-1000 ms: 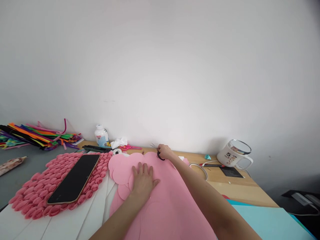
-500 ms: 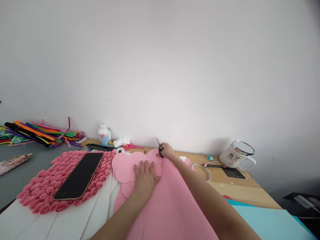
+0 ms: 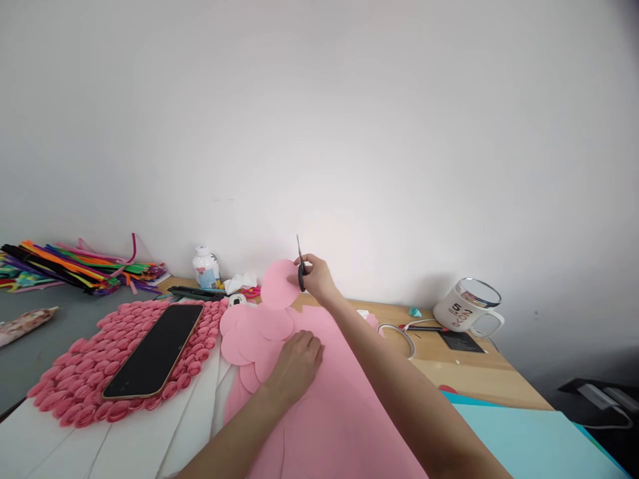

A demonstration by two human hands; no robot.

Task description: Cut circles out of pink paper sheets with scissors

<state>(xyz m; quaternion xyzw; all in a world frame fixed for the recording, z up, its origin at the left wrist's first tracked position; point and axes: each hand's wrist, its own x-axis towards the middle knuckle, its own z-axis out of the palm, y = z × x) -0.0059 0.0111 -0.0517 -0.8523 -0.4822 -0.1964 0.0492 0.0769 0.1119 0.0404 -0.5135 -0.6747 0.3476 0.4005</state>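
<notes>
Nearest us, a large sheet of pink paper (image 3: pixel 349 412) spreads over the work surface, with white paper sheets (image 3: pixel 134 446) to its left and light blue paper (image 3: pixel 519 442) to its right. Our left hand (image 3: pixel 302 359) rests on the pink sheet with fingers curled under; we cannot tell whether they pinch anything. Left of it, a black-screened phone (image 3: pixel 154 352) lies on a mass of rolled, deep-pink paper-like rosettes (image 3: pixel 84 379). Just beyond the left hand, flat round pink paper discs (image 3: pixel 244 342) overlap on the sheet.

Farther out, our right hand (image 3: pixel 315 278) is closed around small dark-handled metal scissors (image 3: pixel 301 276), blades pointing up; a round pink paper disc (image 3: pixel 279 286) is raised at its fingertips, above the overlapping discs. Toward the wall (image 3: pixel 319 133) we see a white, silver-rimmed mug (image 3: pixel 462 309) at right, a white bottle with a blue label (image 3: pixel 206 269), and multicoloured fuzzy craft stems (image 3: pixel 74 266) at left.
</notes>
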